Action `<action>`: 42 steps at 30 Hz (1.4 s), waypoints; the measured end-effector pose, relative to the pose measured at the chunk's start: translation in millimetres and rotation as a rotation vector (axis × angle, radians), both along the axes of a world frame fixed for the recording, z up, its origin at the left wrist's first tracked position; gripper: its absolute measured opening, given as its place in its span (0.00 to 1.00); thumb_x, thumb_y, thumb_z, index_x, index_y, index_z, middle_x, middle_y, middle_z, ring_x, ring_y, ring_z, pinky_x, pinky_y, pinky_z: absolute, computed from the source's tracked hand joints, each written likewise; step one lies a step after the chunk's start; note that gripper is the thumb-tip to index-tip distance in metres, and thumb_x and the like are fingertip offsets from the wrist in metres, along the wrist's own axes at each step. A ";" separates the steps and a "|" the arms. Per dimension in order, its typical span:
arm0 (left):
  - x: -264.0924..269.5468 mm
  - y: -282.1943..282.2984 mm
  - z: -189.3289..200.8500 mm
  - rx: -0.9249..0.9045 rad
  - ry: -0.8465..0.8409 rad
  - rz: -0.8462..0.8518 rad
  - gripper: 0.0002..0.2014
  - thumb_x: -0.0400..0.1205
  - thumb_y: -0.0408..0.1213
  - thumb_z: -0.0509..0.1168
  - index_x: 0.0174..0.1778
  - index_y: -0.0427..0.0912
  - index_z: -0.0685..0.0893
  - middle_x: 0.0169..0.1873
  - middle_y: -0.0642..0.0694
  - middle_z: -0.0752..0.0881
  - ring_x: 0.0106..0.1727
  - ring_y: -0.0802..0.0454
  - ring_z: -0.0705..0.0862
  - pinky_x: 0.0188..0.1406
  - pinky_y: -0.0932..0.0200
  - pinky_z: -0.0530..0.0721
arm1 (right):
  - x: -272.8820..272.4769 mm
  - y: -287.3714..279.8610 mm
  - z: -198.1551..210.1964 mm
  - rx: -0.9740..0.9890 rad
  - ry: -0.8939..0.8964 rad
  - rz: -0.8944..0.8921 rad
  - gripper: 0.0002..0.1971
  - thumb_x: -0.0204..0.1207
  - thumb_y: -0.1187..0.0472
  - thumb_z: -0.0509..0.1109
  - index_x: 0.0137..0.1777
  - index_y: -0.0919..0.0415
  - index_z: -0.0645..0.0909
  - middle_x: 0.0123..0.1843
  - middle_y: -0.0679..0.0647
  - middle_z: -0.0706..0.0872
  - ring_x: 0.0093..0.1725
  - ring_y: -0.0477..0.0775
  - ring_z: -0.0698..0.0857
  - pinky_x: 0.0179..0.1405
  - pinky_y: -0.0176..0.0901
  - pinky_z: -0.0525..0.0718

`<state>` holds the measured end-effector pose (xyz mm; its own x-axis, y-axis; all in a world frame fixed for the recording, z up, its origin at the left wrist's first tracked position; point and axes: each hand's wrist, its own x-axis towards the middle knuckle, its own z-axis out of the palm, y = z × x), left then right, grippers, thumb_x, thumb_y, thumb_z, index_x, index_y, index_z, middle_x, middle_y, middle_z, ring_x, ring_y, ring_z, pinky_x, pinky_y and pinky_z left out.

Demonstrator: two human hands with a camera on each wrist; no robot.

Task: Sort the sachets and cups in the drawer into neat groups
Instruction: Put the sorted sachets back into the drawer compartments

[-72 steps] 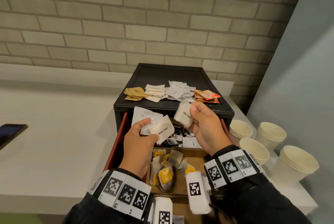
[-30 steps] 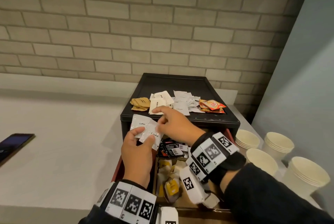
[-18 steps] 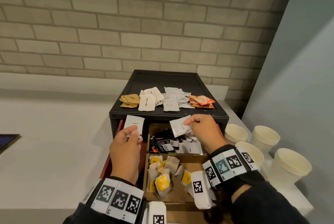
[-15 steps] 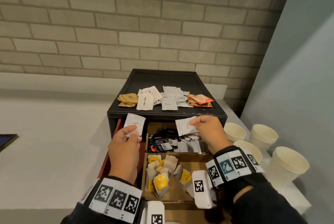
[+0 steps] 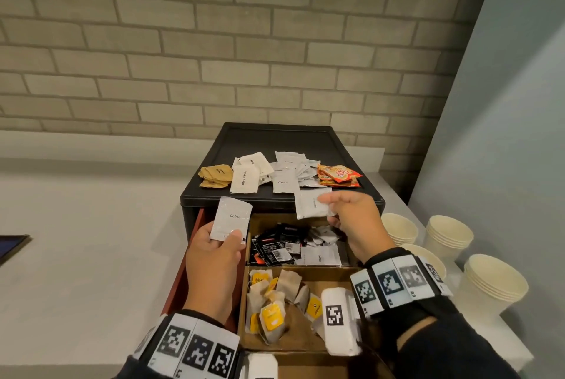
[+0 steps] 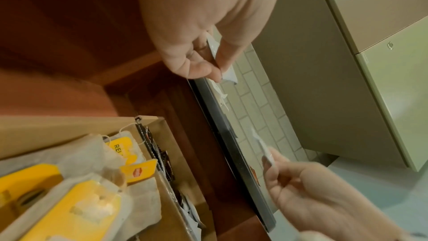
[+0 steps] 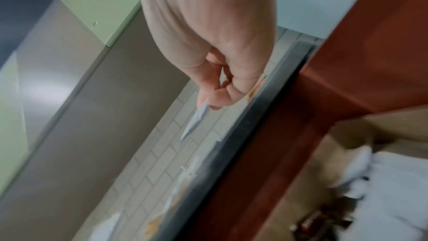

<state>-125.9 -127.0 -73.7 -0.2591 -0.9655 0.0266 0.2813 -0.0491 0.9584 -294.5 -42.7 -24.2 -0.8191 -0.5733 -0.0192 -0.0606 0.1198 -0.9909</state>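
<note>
My left hand (image 5: 224,241) pinches a white sachet marked Coffee (image 5: 231,218) upright over the left rim of the open drawer (image 5: 180,274). My right hand (image 5: 331,209) pinches another white sachet (image 5: 312,204) at the black cabinet's front edge (image 5: 281,200). On the cabinet top lie groups: brown sachets (image 5: 215,176), white sugar sachets (image 5: 246,175), cream sachets (image 5: 290,169), orange-red sachets (image 5: 337,175). In the left wrist view the left hand (image 6: 217,61) holds its sachet edge-on (image 6: 228,75). In the right wrist view the right hand (image 7: 208,101) holds its sachet (image 7: 194,122).
The drawer's cardboard compartments hold black and white sachets (image 5: 293,248) at the back and yellow-tagged tea bags (image 5: 275,302) in front. Stacks of paper cups (image 5: 449,236) stand on the white counter (image 5: 76,256) to the right. A dark phone (image 5: 10,245) lies far left.
My right hand laid a sugar sachet on the cabinet top, took one white sachet from the left hand's pair, and now lifts it toward the cabinet edge. The left hand keeps the Coffee sachet.
</note>
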 end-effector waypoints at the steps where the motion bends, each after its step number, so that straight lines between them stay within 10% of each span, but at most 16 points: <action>1: 0.3 0.4 0.5 -0.008 -0.007 -0.008 0.10 0.81 0.27 0.64 0.52 0.47 0.77 0.49 0.40 0.85 0.43 0.52 0.82 0.37 0.64 0.79 | 1.1 -2.4 5.3 -0.035 0.010 -0.003 0.18 0.80 0.74 0.57 0.43 0.57 0.86 0.40 0.52 0.80 0.32 0.46 0.77 0.35 0.35 0.80; 11: 2.6 2.8 5.0 0.069 -0.001 -0.066 0.12 0.85 0.30 0.58 0.44 0.51 0.82 0.38 0.45 0.86 0.38 0.55 0.82 0.38 0.63 0.79 | -6.8 -59.3 41.3 0.128 0.200 0.096 0.20 0.78 0.71 0.63 0.69 0.60 0.77 0.67 0.58 0.79 0.58 0.53 0.80 0.61 0.47 0.82; 18: -0.3 4.9 4.9 0.022 -0.113 -0.170 0.09 0.81 0.28 0.64 0.50 0.46 0.86 0.32 0.46 0.84 0.33 0.56 0.78 0.35 0.62 0.76 | 46.3 -36.4 22.8 0.237 0.463 0.592 0.12 0.77 0.67 0.67 0.54 0.48 0.76 0.44 0.48 0.81 0.38 0.43 0.78 0.32 0.31 0.76; 23: 4.2 7.4 7.8 0.041 -0.176 -0.197 0.09 0.80 0.27 0.65 0.50 0.47 0.83 0.39 0.45 0.84 0.37 0.55 0.80 0.33 0.63 0.76 | 35.6 -17.8 1.8 0.352 0.428 0.346 0.15 0.75 0.71 0.60 0.33 0.51 0.74 0.38 0.48 0.78 0.38 0.50 0.78 0.41 0.44 0.82; 27: 4.3 11.4 9.7 0.023 -0.242 -0.266 0.08 0.80 0.27 0.65 0.49 0.45 0.83 0.39 0.45 0.83 0.35 0.56 0.80 0.30 0.65 0.77 | 16.0 5.3 -1.4 0.621 0.495 0.144 0.10 0.78 0.65 0.62 0.55 0.57 0.83 0.58 0.55 0.83 0.60 0.57 0.80 0.65 0.45 0.77; 31: 1.9 20.5 17.7 -0.179 -0.466 -0.455 0.09 0.78 0.29 0.68 0.52 0.42 0.84 0.34 0.48 0.83 0.32 0.58 0.79 0.27 0.69 0.76 | 17.9 38.6 32.6 0.614 0.603 0.159 0.16 0.78 0.58 0.66 0.66 0.53 0.78 0.65 0.52 0.79 0.59 0.51 0.77 0.56 0.42 0.75; 36: 2.1 46.6 48.6 -0.651 -0.867 -0.781 0.10 0.74 0.39 0.73 0.48 0.54 0.82 0.44 0.57 0.85 0.44 0.58 0.84 0.50 0.60 0.83 | 31.7 92.9 85.2 0.432 0.662 0.265 0.10 0.77 0.54 0.68 0.58 0.49 0.80 0.46 0.43 0.80 0.44 0.43 0.78 0.40 0.37 0.73; 42: 1.7 83.1 35.9 -0.877 -1.484 -1.364 0.31 0.73 0.43 0.75 0.72 0.52 0.73 0.58 0.57 0.79 0.50 0.60 0.78 0.43 0.70 0.75 | 41.0 152.1 56.5 0.701 0.785 0.382 0.14 0.76 0.51 0.69 0.61 0.48 0.79 0.48 0.44 0.81 0.43 0.40 0.78 0.39 0.32 0.74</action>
